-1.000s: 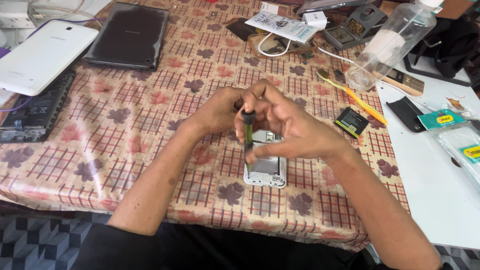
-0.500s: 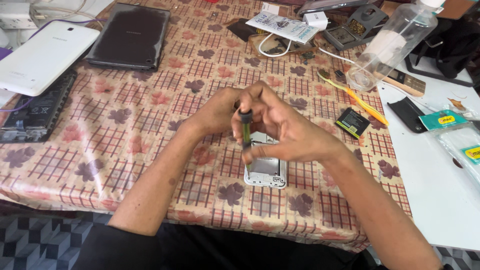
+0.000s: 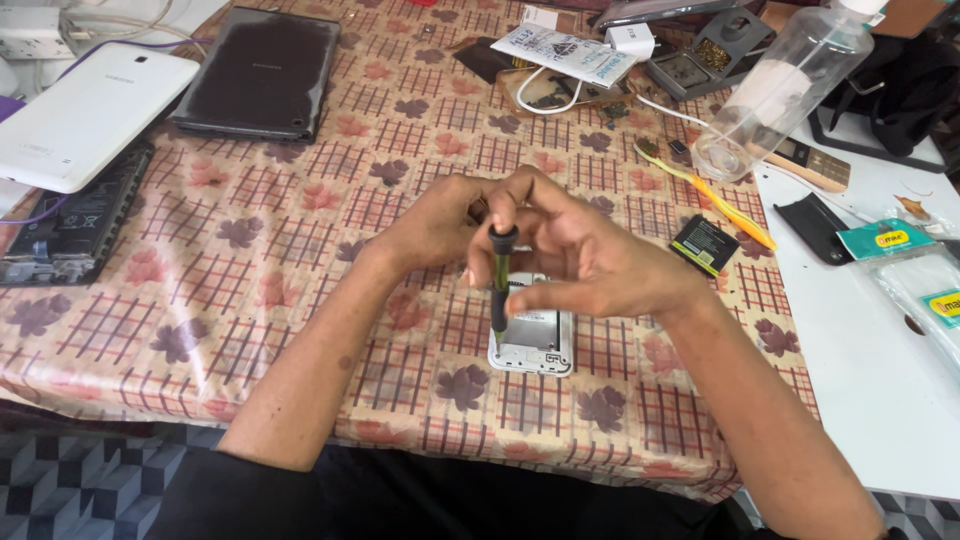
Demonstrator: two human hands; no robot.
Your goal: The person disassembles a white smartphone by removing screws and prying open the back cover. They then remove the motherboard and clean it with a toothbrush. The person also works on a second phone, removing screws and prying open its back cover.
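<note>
A small phone with its back cover off (image 3: 535, 340) lies on the patterned tablecloth (image 3: 300, 260) in front of me. My right hand (image 3: 590, 255) pinches a thin dark-green screwdriver (image 3: 499, 285), held upright with its tip down on the phone's left side. My left hand (image 3: 435, 222) rests just behind, its fingers curled at the phone's far edge, which the hands hide.
A white tablet (image 3: 85, 115), a dark tablet (image 3: 258, 72) and an opened device (image 3: 70, 225) lie at the left. A clear plastic bottle (image 3: 775, 85), orange toothbrush (image 3: 715, 195), small black battery (image 3: 705, 243), cable and packets lie at the back right. A white table (image 3: 880, 340) adjoins.
The hands and screwdriver stay over the phone; the screwdriver has shifted only slightly, as my right fingers work on its shaft.
</note>
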